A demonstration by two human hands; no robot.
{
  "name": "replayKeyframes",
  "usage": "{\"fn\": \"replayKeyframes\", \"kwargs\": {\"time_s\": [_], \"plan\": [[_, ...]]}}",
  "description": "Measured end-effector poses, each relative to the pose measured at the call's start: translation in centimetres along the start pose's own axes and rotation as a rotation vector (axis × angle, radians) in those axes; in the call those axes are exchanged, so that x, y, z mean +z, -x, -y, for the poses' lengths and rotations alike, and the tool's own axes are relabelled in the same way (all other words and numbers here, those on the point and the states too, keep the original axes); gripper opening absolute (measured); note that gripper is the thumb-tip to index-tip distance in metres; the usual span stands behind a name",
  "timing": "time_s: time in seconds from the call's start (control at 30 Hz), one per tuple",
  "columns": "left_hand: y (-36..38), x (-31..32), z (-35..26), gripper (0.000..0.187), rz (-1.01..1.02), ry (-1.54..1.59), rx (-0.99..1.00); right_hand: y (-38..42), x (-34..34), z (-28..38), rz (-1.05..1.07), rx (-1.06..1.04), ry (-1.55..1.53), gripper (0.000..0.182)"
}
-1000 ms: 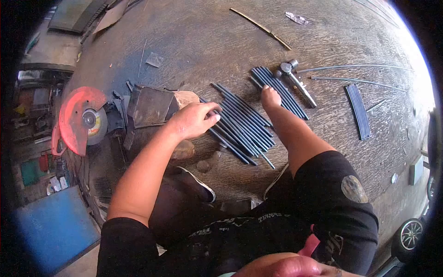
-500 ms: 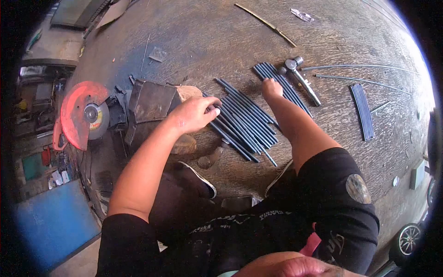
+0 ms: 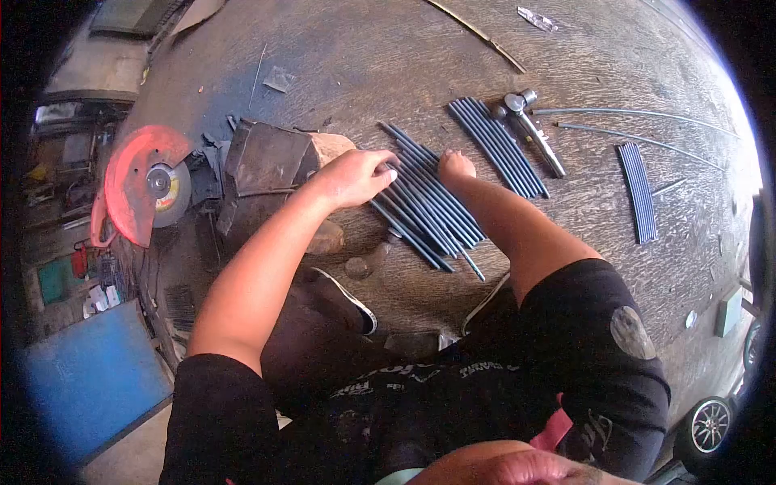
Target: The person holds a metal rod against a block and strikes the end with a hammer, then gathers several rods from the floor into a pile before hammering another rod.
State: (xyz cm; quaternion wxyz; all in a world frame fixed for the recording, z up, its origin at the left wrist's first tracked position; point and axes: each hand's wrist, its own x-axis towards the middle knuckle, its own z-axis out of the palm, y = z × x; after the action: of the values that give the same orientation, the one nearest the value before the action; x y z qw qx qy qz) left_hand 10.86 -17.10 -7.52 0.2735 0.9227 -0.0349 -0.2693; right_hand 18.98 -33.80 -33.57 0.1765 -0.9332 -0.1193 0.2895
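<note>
Thin dark blue-grey metal rods (image 3: 440, 218) lie in a loose slanted pile before me. My left hand (image 3: 362, 176) is at the pile's left side, fingers curled and thumb bent, gripping a rod among the others. At the pile's upper right edge is my right hand (image 3: 457, 166), its fingers closed together; what they hold, if anything, is hidden. To the right of it, a neat row of rods (image 3: 499, 149) lies side by side. A hammer (image 3: 535, 133) with a metal handle rests along that row's right edge.
Farther right lies another tight bundle of rods (image 3: 638, 194), near two long thin rods (image 3: 638, 137). On the left are a cutting disc with a red guard (image 3: 133, 182), a dark metal block (image 3: 271, 158) and a blue panel (image 3: 101, 380). A brass-coloured strip (image 3: 477, 36) lies at the back.
My right hand has moved left from the neat row to the loose pile's right edge. My left hand has shifted slightly right and up over the pile.
</note>
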Motion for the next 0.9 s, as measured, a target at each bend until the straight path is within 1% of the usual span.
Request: {"fn": "replayKeyframes", "kwargs": {"time_s": [0.07, 0.2, 0.23, 0.27, 0.4, 0.47, 0.5, 0.57, 0.7, 0.77, 0.9], "plan": [[-0.8, 0.7, 0.2, 0.036, -0.003, 0.016, -0.01, -1.7, 2.6, -1.5, -0.051, -0.065, -0.006, 0.039], [-2.0, 2.4, -0.3, 0.035, 0.029, 0.045, 0.019, 1.0, -0.9, 0.1, -0.027, 0.011, -0.046, 0.039], [-2.1, 2.9, -0.7, 0.035, 0.042, 0.033, 0.038, 1.2, -1.2, 0.5, -0.017, 0.0, 0.05, 0.038], [-2.3, 3.6, -0.7, 0.034, 0.032, -0.015, 0.116, 1.5, -1.4, 0.9, -0.003, -0.012, 0.145, 0.037], [-2.8, 5.2, -1.7, 0.031, 0.078, -0.104, 0.153, 1.4, -1.2, 1.0, 0.035, 0.024, 0.061, 0.035], [-3.1, 5.5, -1.6, 0.03, 0.049, -0.104, 0.187, 0.8, -0.4, 0.4, -0.039, -0.028, 0.056, 0.036], [-3.2, 5.4, -1.7, 0.03, 0.048, -0.1, 0.186, 0.8, -0.7, 0.3, -0.036, -0.028, 0.059, 0.036], [-3.6, 5.3, -2.0, 0.031, 0.105, -0.115, 0.17, 0.7, -1.5, 0.0, 0.053, -0.091, 0.128, 0.038], [-3.6, 5.5, -2.7, 0.032, 0.057, -0.155, 0.215, 0.5, -1.3, 0.1, 0.041, -0.079, 0.108, 0.039], [-3.7, 5.5, -2.9, 0.034, 0.079, -0.153, 0.231, 0.7, -1.6, 0.4, 0.062, 0.01, -0.005, 0.038], [-3.9, 6.2, -2.1, 0.034, 0.05, -0.154, 0.284, 0.3, -2.2, 0.2, 0.132, -0.049, 0.055, 0.038]]}}
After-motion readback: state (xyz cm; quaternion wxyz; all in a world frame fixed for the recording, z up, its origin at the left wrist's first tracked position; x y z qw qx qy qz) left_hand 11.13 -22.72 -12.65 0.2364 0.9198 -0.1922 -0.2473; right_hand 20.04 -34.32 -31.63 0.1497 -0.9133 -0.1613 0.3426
